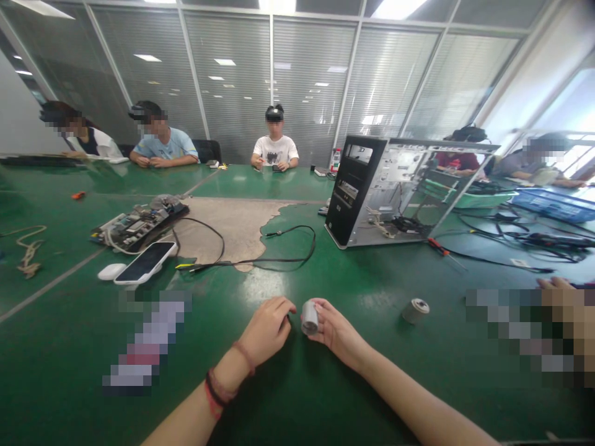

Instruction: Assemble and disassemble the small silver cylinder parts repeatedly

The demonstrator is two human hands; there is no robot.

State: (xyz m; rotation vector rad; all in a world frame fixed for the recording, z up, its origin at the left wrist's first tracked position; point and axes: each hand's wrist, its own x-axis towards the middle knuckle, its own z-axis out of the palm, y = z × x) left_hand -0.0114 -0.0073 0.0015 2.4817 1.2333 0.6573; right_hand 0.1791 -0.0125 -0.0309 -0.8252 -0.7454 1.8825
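My right hand [332, 325] holds a grey metal cylinder [310, 318] between thumb and fingers, tilted a little above the green table. An opening or recess shows at the end of the cylinder facing me. Just left of it, my left hand [269, 325] is closed with its fingers curled inward. Whatever it may hold is hidden, and it does not touch the cylinder. A second metal cylinder [415, 311], with a round fitting on its pale top, stands on the table to the right of my right hand.
An open computer case [357, 198] stands beyond my hands at the right. A circuit board assembly [142, 222], a phone [146, 262] and a black cable [242, 261] lie at the left and middle. A screwdriver [439, 246] lies near the case. Another person's hand [564, 300] is at the right edge.
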